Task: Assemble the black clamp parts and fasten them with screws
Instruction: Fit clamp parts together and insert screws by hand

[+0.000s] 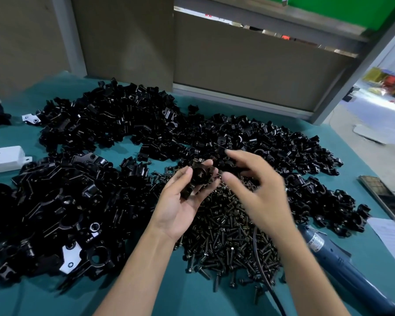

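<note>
Left hand [185, 201] holds clamp part [196, 176] in curled fingers, frame centre, over screw pile [226, 229]. Right hand [255, 190] at its 3 o'clock, blurred; fingers apart, pinching anything or not, cannot tell.

Risk: hold looks shallow, so part may tip into screws at 6 o'clock and halves may seat crooked.

Teal table cover [192, 297]. Black part heaps [100, 133] from 9 to 2 o'clock. Screwdriver [342, 263] at 4 o'clock. Grey panels [237, 71] at 12 o'clock.

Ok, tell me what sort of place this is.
Probably a factory assembly bench. Heaps of identical black clamp parts and a pile of screws cover the table, a powered screwdriver lies beside them, and the left hand holds one clamp.
</note>
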